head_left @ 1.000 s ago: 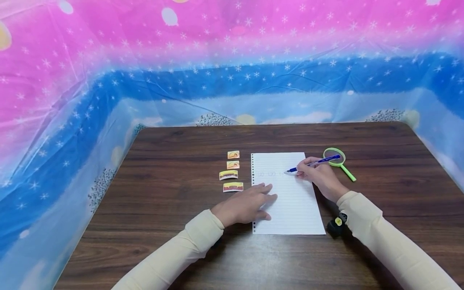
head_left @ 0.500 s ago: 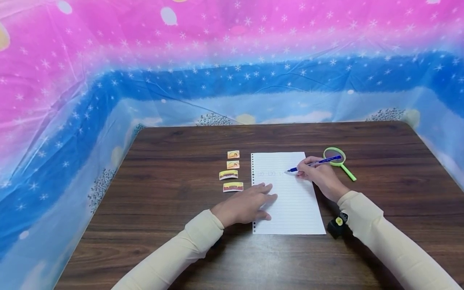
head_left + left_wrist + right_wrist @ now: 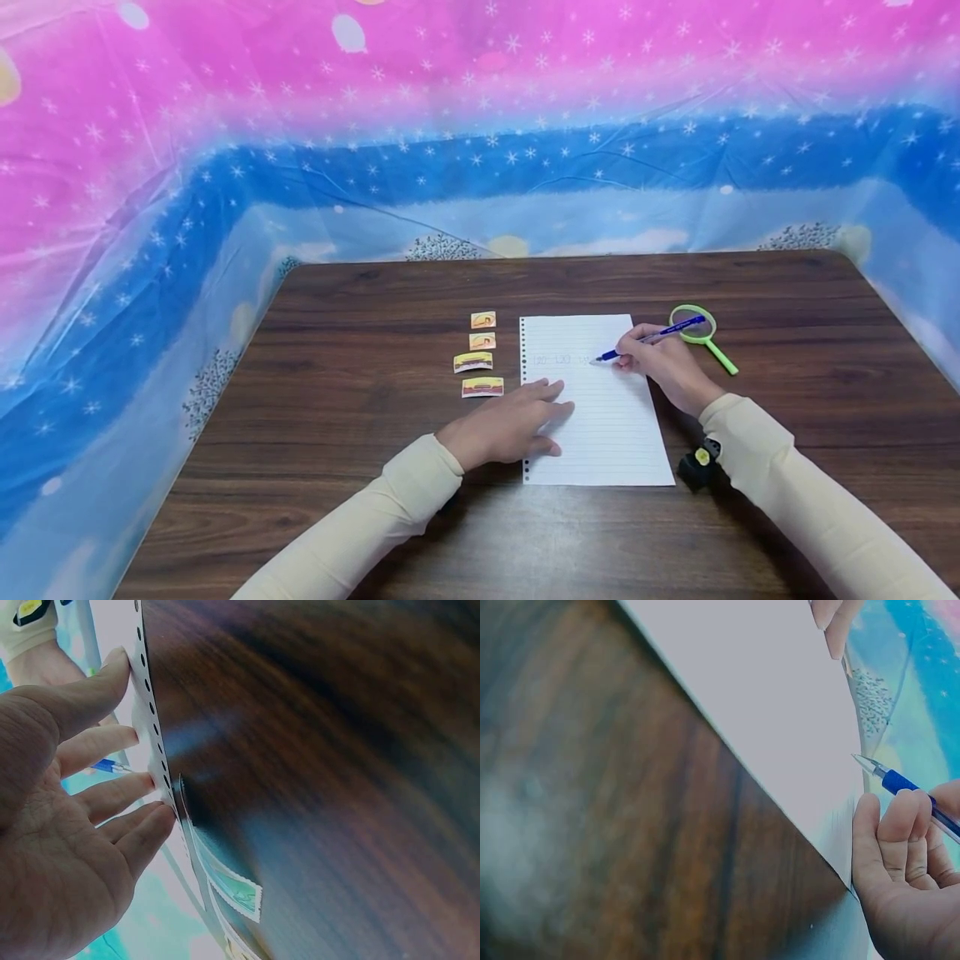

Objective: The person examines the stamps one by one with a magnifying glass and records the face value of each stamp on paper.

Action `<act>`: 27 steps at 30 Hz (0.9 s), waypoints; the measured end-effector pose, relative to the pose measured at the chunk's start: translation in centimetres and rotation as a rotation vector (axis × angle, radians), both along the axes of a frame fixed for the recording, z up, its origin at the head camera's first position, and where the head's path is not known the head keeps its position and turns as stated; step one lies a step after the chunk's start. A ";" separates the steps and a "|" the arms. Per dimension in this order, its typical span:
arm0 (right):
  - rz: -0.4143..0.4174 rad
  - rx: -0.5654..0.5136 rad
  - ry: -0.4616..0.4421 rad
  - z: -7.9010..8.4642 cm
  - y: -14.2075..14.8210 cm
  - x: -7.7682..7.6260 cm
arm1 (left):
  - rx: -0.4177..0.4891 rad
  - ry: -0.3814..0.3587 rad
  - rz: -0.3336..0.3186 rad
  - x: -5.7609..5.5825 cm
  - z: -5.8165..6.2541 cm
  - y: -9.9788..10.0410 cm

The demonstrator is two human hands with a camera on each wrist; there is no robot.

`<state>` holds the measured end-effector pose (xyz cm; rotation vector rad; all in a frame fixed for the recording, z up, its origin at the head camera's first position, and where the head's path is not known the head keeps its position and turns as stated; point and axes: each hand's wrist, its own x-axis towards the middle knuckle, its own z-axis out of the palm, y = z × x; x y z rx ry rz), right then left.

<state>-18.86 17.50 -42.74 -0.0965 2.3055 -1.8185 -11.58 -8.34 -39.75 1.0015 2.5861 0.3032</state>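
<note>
A lined sheet of loose-leaf paper (image 3: 600, 433) lies on the table, punched with holes down its left edge. My right hand (image 3: 663, 362) pinches a blue pen (image 3: 660, 335), its tip at a row of faint handwritten figures (image 3: 562, 360) in the upper part of the sheet. In the right wrist view the pen (image 3: 900, 784) slants out from the curled fingers (image 3: 900, 817). Spread flat, my left hand (image 3: 506, 423) rests on the sheet's left side. The left wrist view shows that hand (image 3: 82, 802) with its fingers straight along the punched edge.
Several small stamps (image 3: 482, 387) stand in a column left of the sheet, their edges slightly curled. A green-rimmed magnifying glass (image 3: 723, 358) lies right of the paper, behind the right hand. The brown table (image 3: 337, 375) is ringed by a patterned cloth (image 3: 450, 167).
The pen tip has shifted slightly right and down along the line, and the third group of figures has grown. My left hand keeps its place on the sheet.
</note>
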 end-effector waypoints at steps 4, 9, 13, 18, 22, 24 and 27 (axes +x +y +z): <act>-0.016 0.000 -0.028 0.3 0.0 0.1 | 0.002 -0.004 0.002 0.0 0.0 0.0; -0.033 0.004 -0.045 0.4 -0.1 0.2 | 0.006 -0.010 0.003 0.0 0.1 -0.1; -0.049 -0.018 -0.049 0.4 -0.2 0.3 | 0.010 -0.016 0.003 0.0 0.1 -0.1; -0.054 -0.023 -0.053 0.3 -0.1 0.4 | 0.011 -0.029 0.004 -0.1 0.0 0.0; -0.053 -0.039 -0.043 0.3 -0.2 0.3 | 0.003 -0.030 0.005 -0.1 0.0 -0.1; -0.053 -0.049 -0.038 0.2 -0.3 0.3 | 0.000 -0.028 0.006 -0.1 0.0 0.0; -0.051 -0.057 -0.033 0.2 -0.3 0.2 | -0.008 -0.025 0.009 -0.2 0.0 0.0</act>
